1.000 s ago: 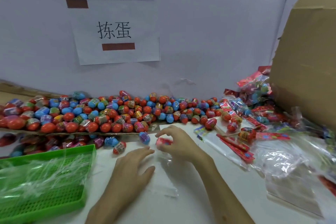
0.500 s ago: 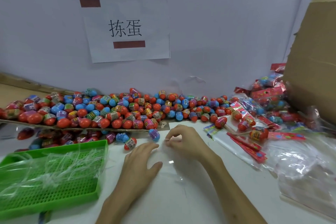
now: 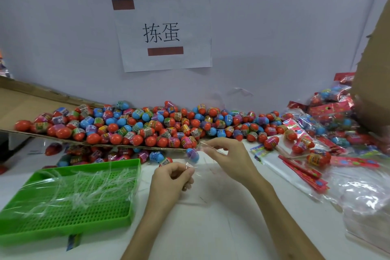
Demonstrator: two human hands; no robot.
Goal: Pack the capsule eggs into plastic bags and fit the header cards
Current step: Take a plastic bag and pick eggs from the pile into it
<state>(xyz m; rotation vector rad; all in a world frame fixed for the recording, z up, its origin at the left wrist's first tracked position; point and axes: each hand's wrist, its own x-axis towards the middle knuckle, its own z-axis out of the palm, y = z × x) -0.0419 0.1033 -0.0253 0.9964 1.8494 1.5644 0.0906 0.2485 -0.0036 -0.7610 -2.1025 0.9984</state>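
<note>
Nearest me, green tray (image 3: pixel 63 224) on the white table (image 3: pixel 211 232), clear plastic strips (image 3: pixel 80 194) lying in it. Left hand (image 3: pixel 171 178) curled, pinching one edge of a clear plastic bag (image 3: pixel 203 170). Right hand (image 3: pixel 229 159) just beyond pinches the bag's far edge, so the bag sits between both hands, above the table. Blue-purple egg (image 3: pixel 193 154) just behind the bag. Red header cards (image 3: pixel 304 174) to the right. Egg pile (image 3: pixel 160 126) on cardboard (image 3: pixel 25 103) further back. Paper sign (image 3: pixel 162 34) on the wall.
</note>
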